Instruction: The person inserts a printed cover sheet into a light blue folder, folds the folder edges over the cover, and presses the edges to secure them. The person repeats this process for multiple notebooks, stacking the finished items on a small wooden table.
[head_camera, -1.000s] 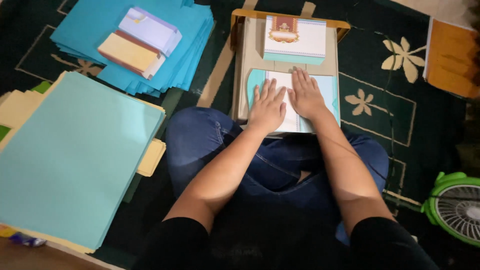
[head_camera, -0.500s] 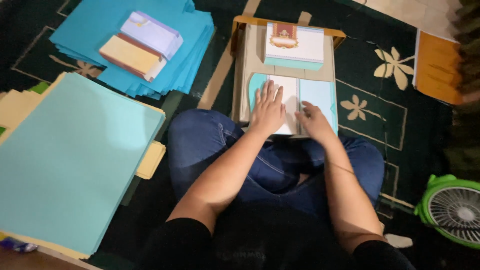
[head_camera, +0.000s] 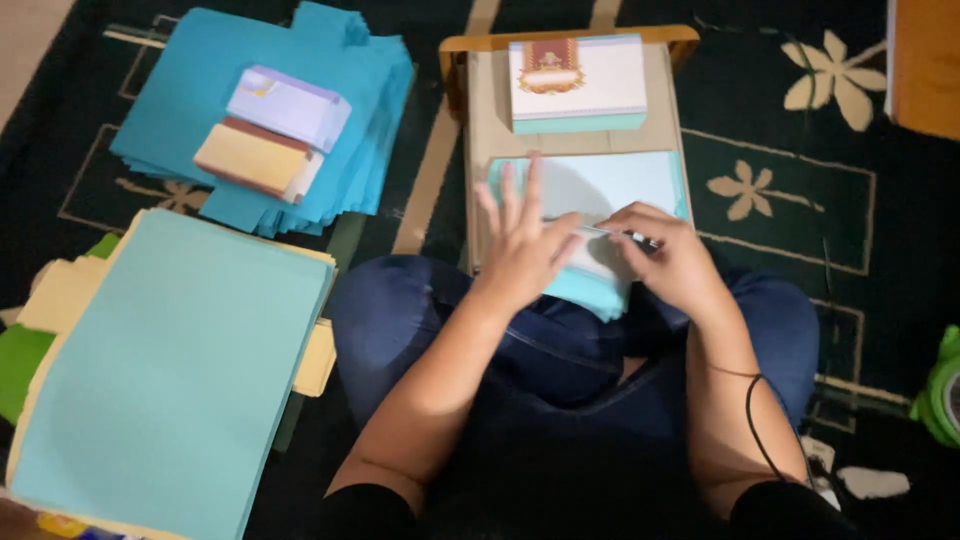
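A dark flowered carpet (head_camera: 800, 190) covers the floor; a tall pale-blue paper stack (head_camera: 170, 370) lies left; on the cardboard board (head_camera: 480, 140), a light-blue sheet (head_camera: 620, 185); left hand (head_camera: 525, 245) flat, fingers spread, upon it; right hand (head_camera: 675, 260) pinched shut around a thin pen (head_camera: 625, 235).

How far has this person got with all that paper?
Looks done: a neat block of printed cards sits at the board's far end. In hand: the left hand flattens a light blue sheet while the right hand pinches its edge. Left: big stacks of pale sheets and blue paper.
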